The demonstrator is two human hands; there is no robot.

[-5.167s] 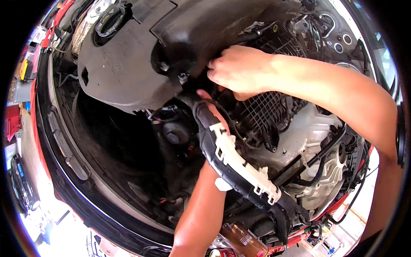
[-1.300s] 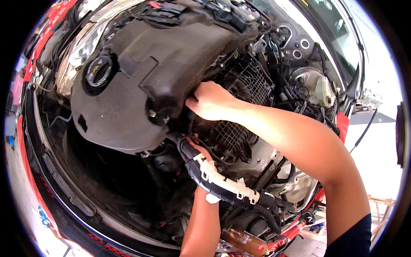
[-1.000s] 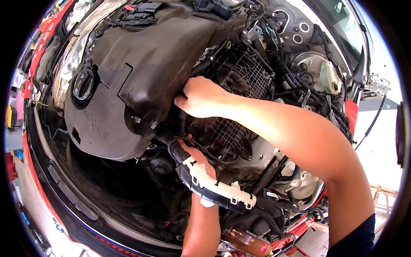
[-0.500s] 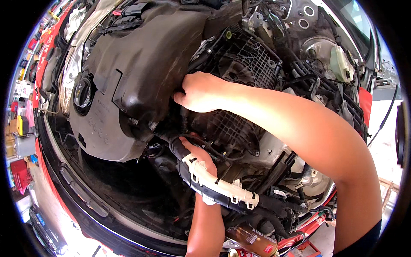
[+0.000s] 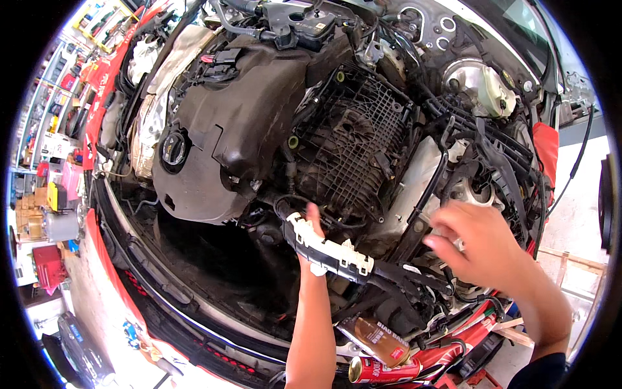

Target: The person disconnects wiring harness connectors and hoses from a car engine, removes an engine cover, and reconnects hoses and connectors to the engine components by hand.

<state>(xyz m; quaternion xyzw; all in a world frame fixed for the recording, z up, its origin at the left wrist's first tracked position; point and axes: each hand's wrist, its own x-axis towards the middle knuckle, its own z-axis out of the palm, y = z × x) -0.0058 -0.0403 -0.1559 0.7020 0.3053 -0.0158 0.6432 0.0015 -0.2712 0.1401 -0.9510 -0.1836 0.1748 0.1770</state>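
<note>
My left hand (image 5: 313, 223) reaches under a thick black wiring harness that carries a white plastic cable duct (image 5: 330, 247). Its thumb points up past the duct's far edge, while the other fingers are hidden behind the harness. My right hand (image 5: 478, 241) hovers over the right side of the engine bay, fingers loosely bent, thumb apart, nothing visible in it. Left of centre lies the dark engine cover (image 5: 249, 107), with a round black oil filler cap (image 5: 174, 149) in its grey front part. Beside it sits a black ribbed plastic part (image 5: 350, 149), now in full view.
A brown packet (image 5: 376, 340) and a red can (image 5: 383, 369) lie at the front edge. Red covers (image 5: 107, 259) line the bay's rim. A pale fluid reservoir (image 5: 495, 97) stands far right. Shelves and a red box (image 5: 48, 264) are at the left.
My right hand has left the engine cover's edge and moved right and nearer. My left hand has drawn back toward the white duct. The view has shifted, showing more of the bay.
</note>
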